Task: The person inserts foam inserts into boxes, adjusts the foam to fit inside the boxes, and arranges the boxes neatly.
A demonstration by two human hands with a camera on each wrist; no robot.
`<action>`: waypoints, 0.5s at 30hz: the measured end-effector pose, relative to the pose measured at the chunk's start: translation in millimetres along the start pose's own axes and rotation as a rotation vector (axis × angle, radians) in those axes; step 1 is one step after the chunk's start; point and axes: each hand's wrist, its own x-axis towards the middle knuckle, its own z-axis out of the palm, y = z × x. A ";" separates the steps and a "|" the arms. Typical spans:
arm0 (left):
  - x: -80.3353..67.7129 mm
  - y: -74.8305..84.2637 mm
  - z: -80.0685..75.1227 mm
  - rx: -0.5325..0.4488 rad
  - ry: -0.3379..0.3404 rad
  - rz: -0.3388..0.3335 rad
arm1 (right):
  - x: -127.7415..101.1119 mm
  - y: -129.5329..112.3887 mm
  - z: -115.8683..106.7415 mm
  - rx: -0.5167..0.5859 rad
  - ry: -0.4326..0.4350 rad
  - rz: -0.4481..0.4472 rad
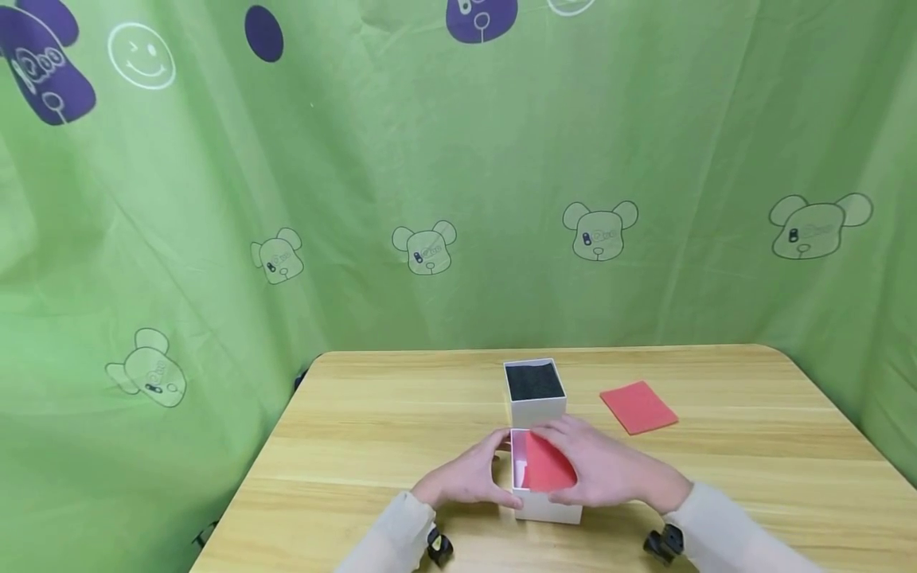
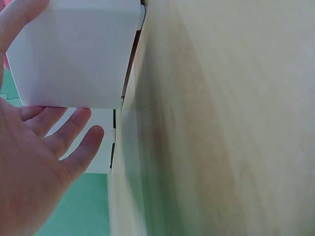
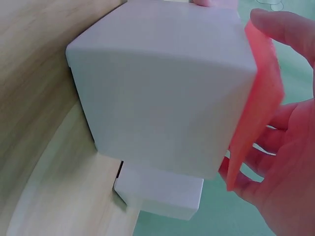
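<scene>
A white open-topped box stands near the table's front. My left hand holds its left side, thumb at the front corner and fingers toward the back. My right hand pinches a red foam-like sheet between thumb and fingers at the box's top. The sheet is tilted and overhangs the right rim in the right wrist view. Something white shows inside the box at the left; the rest is covered by the sheet. In the left wrist view, the fingers reach round the far side.
Just behind is a second white box with a black pad in its top. Another red sheet lies flat to the right. A green patterned curtain hangs behind the wooden table.
</scene>
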 end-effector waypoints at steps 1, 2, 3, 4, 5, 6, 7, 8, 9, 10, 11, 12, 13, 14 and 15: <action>-0.2 -0.1 0.1 0.001 0.001 0.002 | 0.9 -0.1 1.3 -0.001 0.003 -0.004; -0.3 -0.1 0.1 0.002 0.001 0.004 | 1.7 -0.3 2.4 -0.002 0.003 -0.005; -0.4 -0.1 0.1 0.001 0.001 0.005 | 2.5 -0.5 3.2 -0.002 0.003 -0.005; -0.5 -0.2 0.1 0.000 0.001 0.006 | 3.4 -0.7 4.0 -0.004 0.003 -0.004; -0.4 -0.3 0.1 -0.004 0.000 0.007 | 4.5 -1.0 4.8 -0.006 0.005 -0.005; -0.6 -0.1 0.0 -0.007 0.000 0.008 | 5.6 -1.5 5.4 -0.003 0.008 -0.006; -0.7 0.1 -0.1 -0.010 -0.001 0.009 | 6.6 -1.9 6.0 -0.001 0.009 -0.007; -0.7 0.1 -0.2 -0.009 0.000 0.010 | 7.5 -2.4 6.6 0.002 0.012 -0.009; -0.6 0.1 -0.1 -0.011 -0.002 0.010 | 8.4 -2.8 7.0 0.004 0.013 -0.010; -0.6 0.2 -0.2 -0.014 -0.003 0.013 | 9.5 -3.1 7.3 0.007 0.013 -0.010; -0.5 0.4 -0.3 -0.014 -0.003 0.018 | 10.4 -3.3 7.5 0.012 0.013 -0.010; -0.5 0.4 -0.3 -0.012 -0.003 0.023 | 11.1 -3.5 7.6 0.017 0.009 -0.005; -0.4 0.3 -0.3 -0.011 -0.002 0.027 | 11.7 -3.6 7.5 0.022 0.005 -0.003; -0.5 0.0 -0.3 -0.008 -0.002 0.032 | 12.2 -3.7 7.4 0.030 0.001 0.001; -0.4 -0.1 -0.3 -0.012 -0.003 0.036 | 12.7 -3.5 7.6 0.036 -0.003 0.002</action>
